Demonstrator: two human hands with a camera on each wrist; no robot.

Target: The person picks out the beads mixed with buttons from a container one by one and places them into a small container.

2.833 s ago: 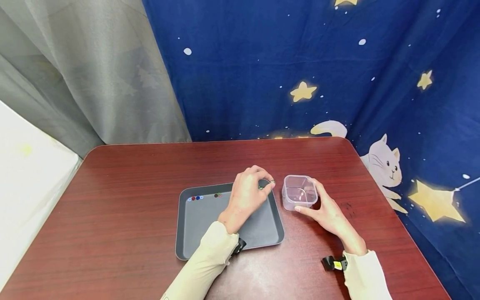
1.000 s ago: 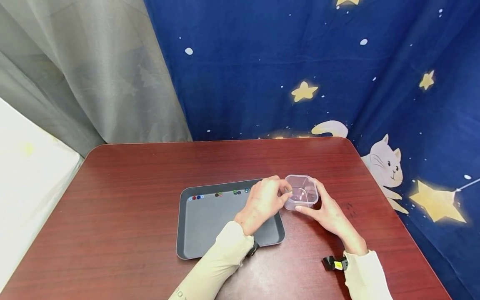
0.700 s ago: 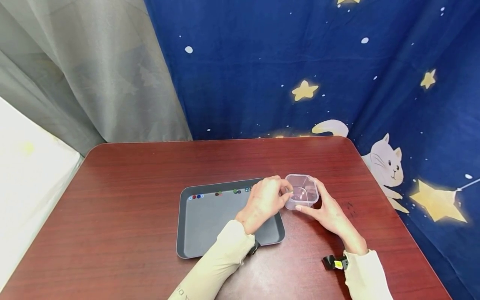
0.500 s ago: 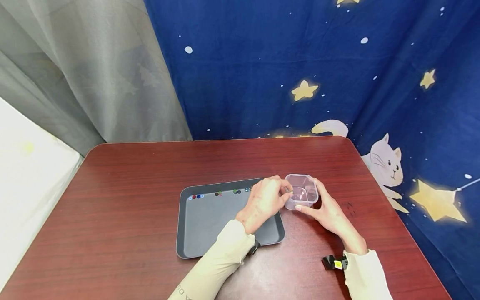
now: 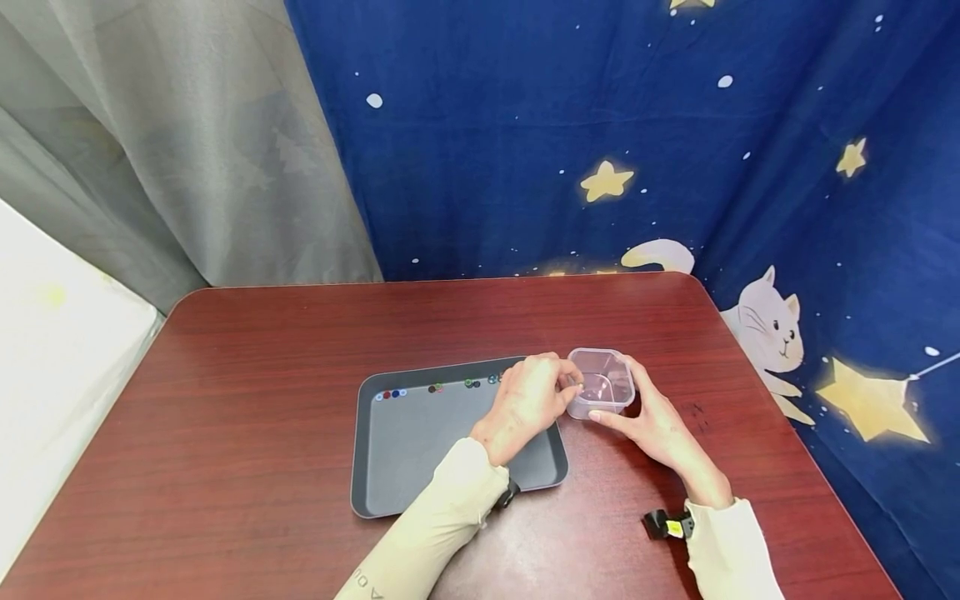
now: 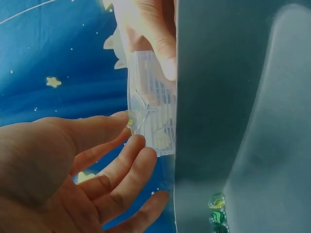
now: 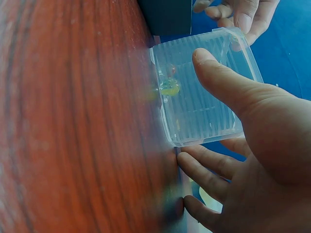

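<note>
My left hand [image 5: 523, 402] reaches across the tray to the near-left rim of a clear plastic container [image 5: 611, 388]. Between its thumb and index finger it pinches a small glass marble [image 6: 130, 119], mostly hidden by the fingertips. My right hand [image 5: 654, 423] grips the container from the right, thumb on the near side and fingers behind. Seen through the wall in the right wrist view, a yellow-green marble [image 7: 170, 87] is low in the container. Several more marbles [image 6: 216, 201] lie in a row along the far side of the grey tray [image 5: 427, 458].
The tray and container stand side by side on a reddish-brown wooden table [image 5: 247, 417]. Behind it hang a grey curtain [image 5: 202, 150] and a blue star-patterned curtain [image 5: 510, 125]. A white surface [image 5: 60, 350] borders the table on the left.
Since the oldest frame, my left hand has moved right from the tray's far right corner to the container's rim, uncovering some marbles. Over the last second both hands stay almost still.
</note>
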